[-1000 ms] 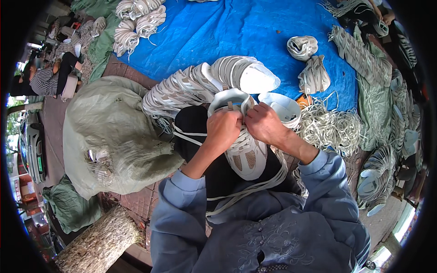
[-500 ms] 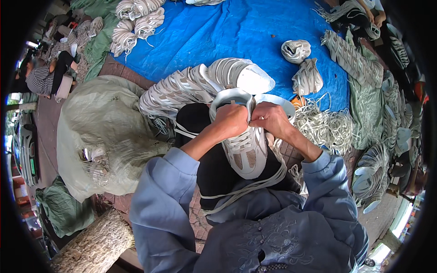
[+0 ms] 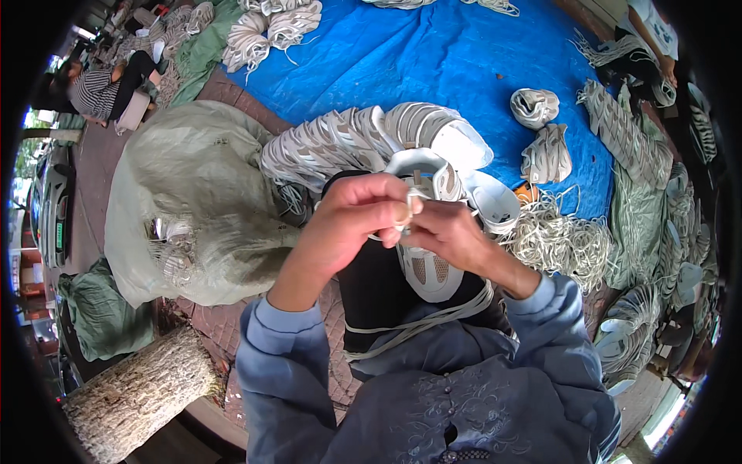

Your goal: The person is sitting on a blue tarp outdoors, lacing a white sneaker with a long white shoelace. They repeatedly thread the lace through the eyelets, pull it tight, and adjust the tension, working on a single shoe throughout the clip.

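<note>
Left hand (image 3: 336, 224) and right hand (image 3: 452, 236) meet over the shoe (image 3: 434, 278)!

Nearest my camera, I've got the blue-grey sleeves (image 3: 282, 336) reaching in from below, and up front it's fingertip work. My left thumb and forefinger are pinching a short bit of white lace (image 3: 412, 203). My right fingers are curled in, right up against it; whether they grip it too, I can't tell, the fingertips are hidden.

Just below them sits the shoe, toe toward me, on the black cloth (image 3: 371, 294) over the lap, its middle covered by my hands. Loose laces (image 3: 433, 329) run across the lap on my side of the toe.

Past that, on the right, another pale shoe (image 3: 495, 203) gapes open, with a tangled pile of laces (image 3: 568, 240) just beside it. Behind my hands curves a long row of nested shoes (image 3: 332, 147), and a bulky pale sack (image 3: 193, 209) slumps to the left.

Farther out, the blue sheet (image 3: 402, 62) spreads wide, two shoe bundles (image 3: 545, 155) on its right side. Way off at upper left, a person in stripes (image 3: 97, 93) sits low!
</note>
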Demonstrator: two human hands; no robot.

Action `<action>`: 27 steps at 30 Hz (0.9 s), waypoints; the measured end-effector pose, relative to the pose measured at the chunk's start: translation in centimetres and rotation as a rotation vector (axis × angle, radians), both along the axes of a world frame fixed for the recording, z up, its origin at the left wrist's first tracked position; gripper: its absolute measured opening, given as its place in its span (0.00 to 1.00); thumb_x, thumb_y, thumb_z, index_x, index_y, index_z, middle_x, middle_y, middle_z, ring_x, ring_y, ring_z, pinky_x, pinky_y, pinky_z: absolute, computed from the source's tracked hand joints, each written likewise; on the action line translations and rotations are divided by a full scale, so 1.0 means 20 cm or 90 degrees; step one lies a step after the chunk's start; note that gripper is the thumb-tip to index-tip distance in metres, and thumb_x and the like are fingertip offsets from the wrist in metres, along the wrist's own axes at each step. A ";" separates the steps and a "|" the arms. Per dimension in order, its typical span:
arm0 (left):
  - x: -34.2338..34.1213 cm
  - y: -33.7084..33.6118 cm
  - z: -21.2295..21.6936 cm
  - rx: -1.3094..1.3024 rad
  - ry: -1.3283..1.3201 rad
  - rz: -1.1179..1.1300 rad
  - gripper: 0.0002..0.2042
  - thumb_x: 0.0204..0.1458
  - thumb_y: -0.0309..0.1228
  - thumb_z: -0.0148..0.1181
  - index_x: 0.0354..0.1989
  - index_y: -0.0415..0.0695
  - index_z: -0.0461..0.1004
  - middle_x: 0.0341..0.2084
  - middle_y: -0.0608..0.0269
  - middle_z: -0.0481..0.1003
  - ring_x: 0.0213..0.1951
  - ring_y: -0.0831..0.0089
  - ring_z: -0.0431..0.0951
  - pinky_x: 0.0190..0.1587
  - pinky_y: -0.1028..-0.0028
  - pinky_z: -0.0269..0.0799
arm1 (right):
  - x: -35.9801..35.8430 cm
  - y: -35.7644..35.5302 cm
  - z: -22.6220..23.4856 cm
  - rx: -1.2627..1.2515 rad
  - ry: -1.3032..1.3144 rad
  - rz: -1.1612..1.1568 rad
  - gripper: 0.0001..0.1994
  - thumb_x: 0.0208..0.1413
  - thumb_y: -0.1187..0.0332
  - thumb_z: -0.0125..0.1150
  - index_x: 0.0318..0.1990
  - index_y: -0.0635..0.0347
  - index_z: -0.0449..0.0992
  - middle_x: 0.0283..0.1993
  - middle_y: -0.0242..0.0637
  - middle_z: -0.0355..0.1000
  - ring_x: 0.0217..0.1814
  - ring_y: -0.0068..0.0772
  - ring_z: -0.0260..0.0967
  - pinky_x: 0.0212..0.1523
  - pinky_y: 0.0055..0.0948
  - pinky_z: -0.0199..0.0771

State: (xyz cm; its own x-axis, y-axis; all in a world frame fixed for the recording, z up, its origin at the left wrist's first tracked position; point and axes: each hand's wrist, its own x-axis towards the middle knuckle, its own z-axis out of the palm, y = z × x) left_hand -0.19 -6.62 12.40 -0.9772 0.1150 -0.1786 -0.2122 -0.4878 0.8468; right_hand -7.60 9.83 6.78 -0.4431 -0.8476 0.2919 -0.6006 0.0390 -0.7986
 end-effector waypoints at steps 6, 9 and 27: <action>0.00 -0.14 -0.10 0.179 0.075 0.202 0.06 0.48 0.24 0.51 0.34 0.37 0.70 0.42 0.52 0.69 0.29 0.76 0.71 0.27 0.79 0.68 | -0.25 0.07 -0.03 -0.037 -0.442 -0.159 0.07 0.38 0.75 0.50 0.24 0.67 0.74 0.24 0.35 0.71 0.19 0.19 0.65 0.17 0.16 0.61; 0.04 -0.37 -0.24 0.435 0.139 0.363 0.05 0.50 0.22 0.48 0.34 0.34 0.67 0.37 0.51 0.69 0.31 0.73 0.71 0.34 0.76 0.71 | -0.65 0.25 -0.07 -0.332 -0.564 -0.246 0.07 0.42 0.71 0.51 0.26 0.68 0.69 0.15 0.31 0.63 0.13 0.19 0.57 0.13 0.15 0.55; 0.10 0.13 -0.51 -1.071 0.378 0.158 0.15 0.32 0.23 0.61 0.32 0.41 0.70 0.27 0.59 0.65 0.29 0.65 0.69 0.31 0.72 0.69 | -1.22 0.58 -0.16 -0.190 -0.541 -0.396 0.10 0.51 0.64 0.51 0.33 0.63 0.70 0.20 0.27 0.64 0.19 0.17 0.57 0.18 0.17 0.53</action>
State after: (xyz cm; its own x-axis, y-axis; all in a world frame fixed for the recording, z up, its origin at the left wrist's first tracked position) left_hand 1.76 -4.09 2.16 -0.9119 0.0555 0.4067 0.2089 0.9156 0.3436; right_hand -31.91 21.34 3.66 -0.9232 -0.3517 -0.1552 0.2083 -0.1184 -0.9709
